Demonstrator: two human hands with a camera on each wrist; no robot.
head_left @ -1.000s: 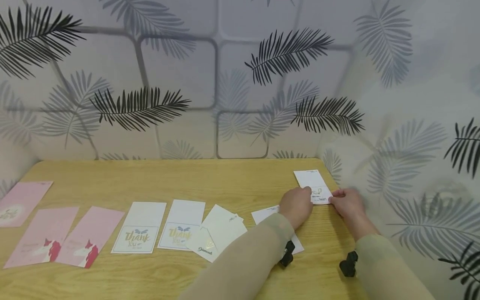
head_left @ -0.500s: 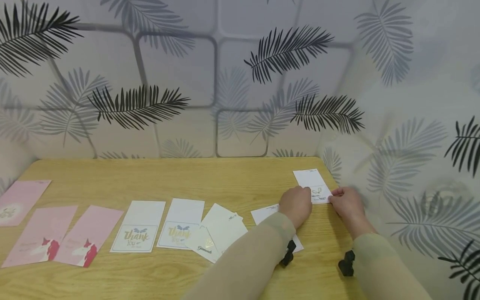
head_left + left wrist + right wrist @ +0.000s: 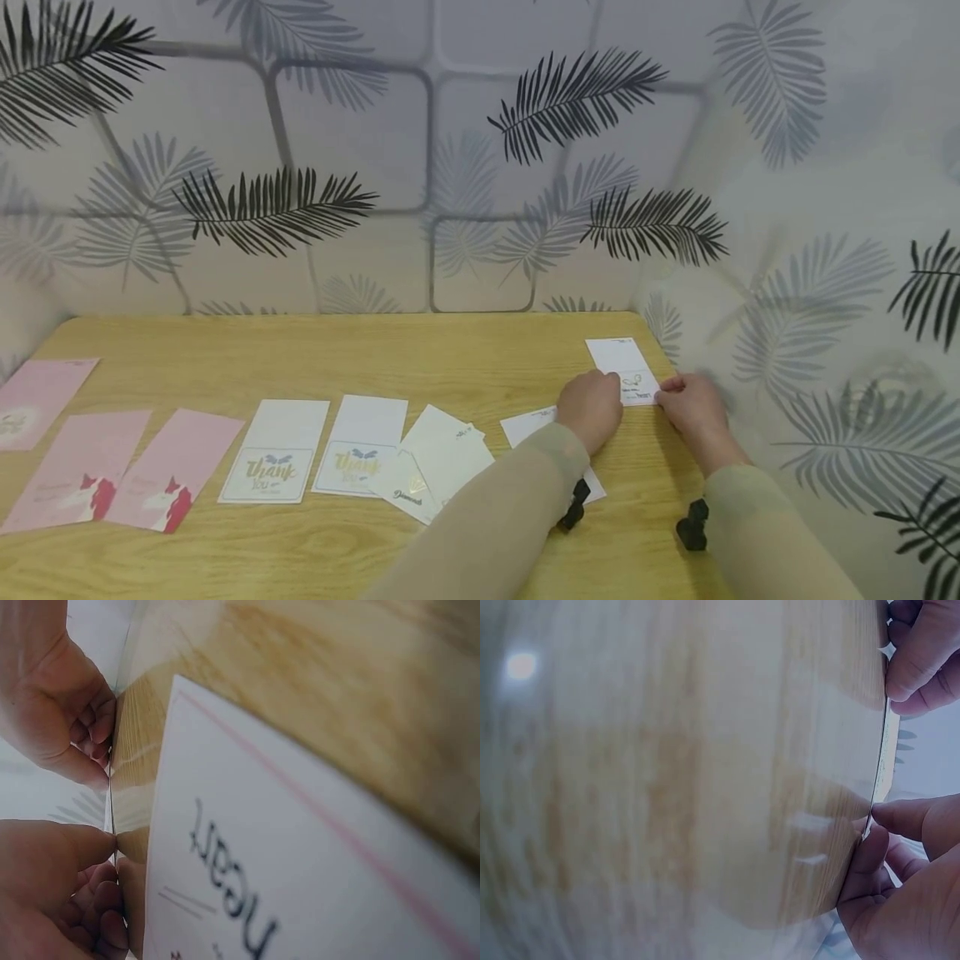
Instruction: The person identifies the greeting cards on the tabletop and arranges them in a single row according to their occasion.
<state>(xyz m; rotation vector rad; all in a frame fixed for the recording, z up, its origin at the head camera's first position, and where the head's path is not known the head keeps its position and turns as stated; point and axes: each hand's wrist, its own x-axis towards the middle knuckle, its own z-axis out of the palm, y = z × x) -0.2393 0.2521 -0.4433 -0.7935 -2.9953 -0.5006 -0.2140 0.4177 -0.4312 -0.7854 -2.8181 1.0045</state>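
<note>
A white greeting card (image 3: 637,385) with a gold design and dark lettering lies near the table's far right corner. At its lower left edge my left hand (image 3: 591,410) pinches it, partly hiding that side. My right hand (image 3: 696,412) holds the lower right corner between thumb and finger. Seen low in the left wrist view, the left hand (image 3: 52,889) has its thumb at the edge and its other fingers curled. The right wrist view shows the right hand (image 3: 907,877) pinching a thin edge. Another white card (image 3: 527,427) lies partly under my left forearm.
Two "Thank You" cards (image 3: 266,475) and overlapping cream cards (image 3: 448,446) lie along the wooden table (image 3: 450,358). Several pink cards (image 3: 183,458) are at the left. A leaf-patterned wall (image 3: 465,183) borders the back and right.
Both hands keep their hold and barely move; the card's lower right corner shifts very slightly left. The head view tilts a little.
</note>
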